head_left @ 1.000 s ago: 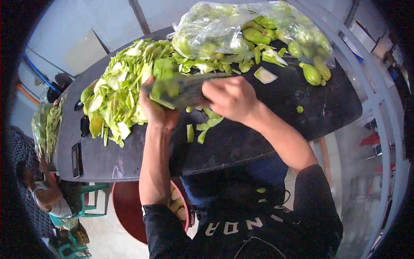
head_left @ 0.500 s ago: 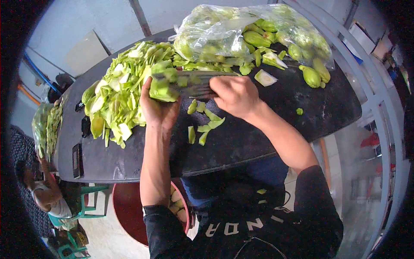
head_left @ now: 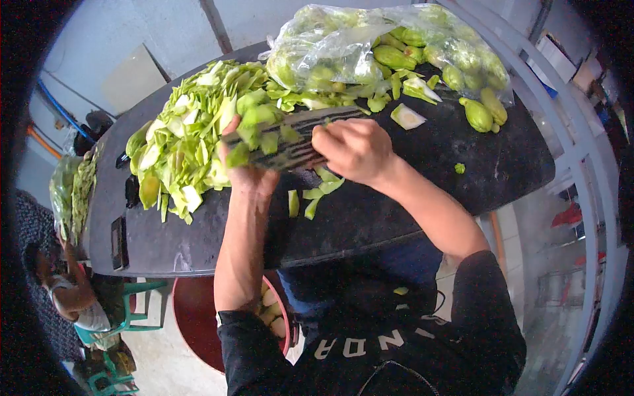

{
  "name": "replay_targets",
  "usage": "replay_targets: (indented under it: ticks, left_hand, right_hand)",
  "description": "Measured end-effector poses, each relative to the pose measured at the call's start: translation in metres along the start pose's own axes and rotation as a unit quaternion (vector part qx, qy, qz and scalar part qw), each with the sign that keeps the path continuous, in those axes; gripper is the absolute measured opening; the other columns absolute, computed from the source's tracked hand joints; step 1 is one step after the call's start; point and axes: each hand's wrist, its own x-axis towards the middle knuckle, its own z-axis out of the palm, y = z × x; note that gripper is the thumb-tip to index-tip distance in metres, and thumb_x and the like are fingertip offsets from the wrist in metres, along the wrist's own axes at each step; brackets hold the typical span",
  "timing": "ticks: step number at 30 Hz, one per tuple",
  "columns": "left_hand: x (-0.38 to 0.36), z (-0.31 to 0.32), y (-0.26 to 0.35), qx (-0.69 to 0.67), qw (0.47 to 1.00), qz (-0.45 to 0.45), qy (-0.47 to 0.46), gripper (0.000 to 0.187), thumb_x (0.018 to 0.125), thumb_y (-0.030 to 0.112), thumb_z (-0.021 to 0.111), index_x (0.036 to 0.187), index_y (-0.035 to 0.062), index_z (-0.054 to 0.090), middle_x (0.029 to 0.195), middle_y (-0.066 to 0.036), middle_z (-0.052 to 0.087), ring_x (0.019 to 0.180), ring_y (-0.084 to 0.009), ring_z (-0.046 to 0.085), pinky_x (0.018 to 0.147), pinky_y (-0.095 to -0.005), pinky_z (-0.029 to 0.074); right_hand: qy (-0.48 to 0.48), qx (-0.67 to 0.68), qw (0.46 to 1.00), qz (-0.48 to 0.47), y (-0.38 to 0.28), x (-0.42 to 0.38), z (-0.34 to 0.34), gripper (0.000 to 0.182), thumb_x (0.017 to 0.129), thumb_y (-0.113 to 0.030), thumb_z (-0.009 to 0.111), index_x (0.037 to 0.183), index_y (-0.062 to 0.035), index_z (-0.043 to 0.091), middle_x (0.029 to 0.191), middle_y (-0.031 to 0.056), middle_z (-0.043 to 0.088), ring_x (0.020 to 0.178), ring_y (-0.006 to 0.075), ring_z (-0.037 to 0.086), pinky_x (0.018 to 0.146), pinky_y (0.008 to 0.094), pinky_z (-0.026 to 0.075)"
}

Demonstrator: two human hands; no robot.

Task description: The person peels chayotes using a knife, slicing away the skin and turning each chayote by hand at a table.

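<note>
My right hand (head_left: pixel 354 148) is closed round a broad-bladed knife (head_left: pixel 300 137), its handle hidden in the fist. The blade is blurred and streaked dark and pale, with bits of green peel (head_left: pixel 269 142) on or in front of it. My left hand (head_left: pixel 251 177) is cupped behind the blade around a pale green chayote (head_left: pixel 238 156), which is mostly hidden. To the left of both hands rises a heap of chayote peels (head_left: pixel 178 142). Several loose peel strips (head_left: pixel 323 188) lie below the knife on the dark table (head_left: pixel 370 211).
A clear plastic bag (head_left: pixel 330 49) of whole chayotes stands at the back, with two chayotes (head_left: pixel 477 115) beside it. A phone-like black object (head_left: pixel 119 243) lies at the left edge. Below the table is a red tub (head_left: pixel 198 323) with pale pieces. Another person (head_left: pixel 79 297) sits far left.
The knife's broad face has turned more toward me and now covers most of the chayote. My left hand has shifted slightly down; my right hand has barely moved.
</note>
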Motion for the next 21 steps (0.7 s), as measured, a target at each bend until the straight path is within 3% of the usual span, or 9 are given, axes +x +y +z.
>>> replay_targets:
  ticks: [1,6,8,9,11,14,18,19,21]
  left_hand:
    - [-0.002,0.003,0.002,-0.006,1.0,0.017,-0.004,0.046,0.091,0.039,0.052,0.12,0.0047,0.058,0.114,-0.014,0.065,0.105,-0.0291,0.061,0.096,-0.0451,0.048]
    - [0.005,0.0,0.01,-0.056,0.998,0.005,0.011,0.047,0.092,0.036,0.051,0.125,0.0033,0.055,0.12,-0.016,0.062,0.109,-0.0323,0.059,0.098,-0.0494,0.047]
    - [0.008,-0.001,0.01,-0.035,0.998,0.024,0.047,0.048,0.091,0.036,0.051,0.126,0.0029,0.054,0.122,-0.016,0.061,0.11,-0.0327,0.059,0.098,-0.0503,0.046]
    - [0.007,-0.001,0.011,-0.034,0.998,0.024,0.045,0.048,0.091,0.036,0.051,0.126,0.0029,0.054,0.122,-0.016,0.061,0.11,-0.0327,0.059,0.098,-0.0503,0.046]
    - [0.003,0.0,0.014,-0.012,0.999,0.019,0.037,0.047,0.091,0.034,0.05,0.127,0.0036,0.054,0.118,-0.015,0.063,0.109,-0.0322,0.06,0.096,-0.0532,0.046]
    - [0.001,0.004,0.014,-0.035,0.999,0.022,-0.008,0.047,0.091,0.035,0.051,0.126,0.0043,0.054,0.118,-0.015,0.063,0.109,-0.0327,0.06,0.095,-0.0567,0.046]
    - [0.004,-0.008,0.013,-0.023,0.999,0.02,0.02,0.047,0.089,0.034,0.052,0.124,0.0037,0.056,0.118,-0.014,0.063,0.107,-0.031,0.061,0.094,-0.0485,0.048]
    - [0.005,-0.013,0.015,-0.049,0.998,0.016,-0.023,0.047,0.089,0.034,0.05,0.123,0.0021,0.057,0.115,-0.015,0.064,0.104,-0.0307,0.062,0.092,-0.0449,0.049]
    - [-0.002,-0.002,0.013,-0.016,1.0,0.016,-0.001,0.048,0.089,0.035,0.049,0.123,0.0014,0.056,0.114,-0.015,0.065,0.103,-0.0311,0.062,0.092,-0.0446,0.049]
  right_hand:
    - [0.01,-0.033,0.999,-0.002,0.006,-0.001,0.003,0.009,0.077,-0.011,0.06,0.081,-0.0101,0.052,0.058,0.0004,0.052,0.053,0.0184,0.062,0.046,0.0337,0.051]
    - [0.0,-0.044,0.999,0.017,0.008,-0.003,0.001,0.008,0.078,-0.01,0.06,0.081,-0.0104,0.052,0.059,0.001,0.052,0.052,0.0197,0.062,0.045,0.0348,0.05]
    - [-0.028,-0.028,0.998,0.047,0.006,-0.003,0.001,0.007,0.079,-0.01,0.059,0.082,-0.0106,0.053,0.06,0.0048,0.058,0.054,0.0243,0.064,0.045,0.038,0.052]
    - [-0.027,-0.03,0.998,0.047,0.009,-0.004,0.003,0.007,0.079,-0.01,0.059,0.082,-0.0106,0.053,0.06,0.0048,0.058,0.054,0.0243,0.064,0.045,0.038,0.052]
    - [-0.055,-0.043,0.987,0.146,0.019,-0.009,0.01,0.006,0.08,-0.01,0.059,0.083,-0.011,0.054,0.064,0.0095,0.063,0.058,0.0296,0.067,0.047,0.0419,0.053]
    - [-0.06,-0.022,0.986,0.152,0.03,-0.015,0.003,0.007,0.08,-0.011,0.06,0.083,-0.0108,0.053,0.066,0.0097,0.065,0.061,0.0314,0.067,0.05,0.0444,0.054]
    - [-0.008,0.027,0.998,0.064,0.008,-0.001,-0.004,0.014,0.072,-0.008,0.063,0.079,-0.0104,0.05,0.064,0.005,0.06,0.059,0.0275,0.066,0.05,0.0414,0.053]
    - [-0.002,0.034,0.998,0.055,0.001,0.003,-0.006,0.015,0.072,-0.008,0.063,0.079,-0.0105,0.05,0.062,0.004,0.058,0.058,0.0265,0.065,0.049,0.0405,0.053]
    - [0.004,0.041,0.998,0.046,-0.007,0.007,-0.009,0.015,0.071,-0.008,0.063,0.078,-0.0106,0.05,0.061,0.0031,0.056,0.058,0.0256,0.065,0.048,0.0395,0.053]
